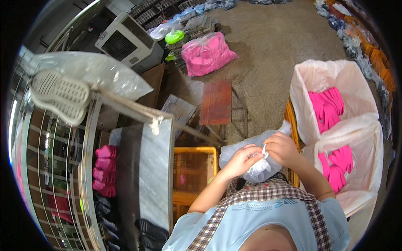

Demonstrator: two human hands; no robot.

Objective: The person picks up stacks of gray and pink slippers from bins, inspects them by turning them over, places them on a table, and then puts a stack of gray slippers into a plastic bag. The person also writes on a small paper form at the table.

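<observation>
Bag: it lies right under my hands and bulges ahead of them, so neither is nearer; its long axis slants from my left fingers out to ahead-right, the white bag (252,140) touching both.
Left hand: my left hand (246,160) is nearly closed, thumb and fingers pinching the gathered plastic (261,166).
Right hand: my right hand (281,148) curls in, pinching the same gather from the other side.
Right of hands: pink pieces (338,165) in a white liner (368,167).
Left of hands: yellow crate (194,149), then grey tabletop (155,167).
Ahead-left, farther: red stool (216,104).
</observation>
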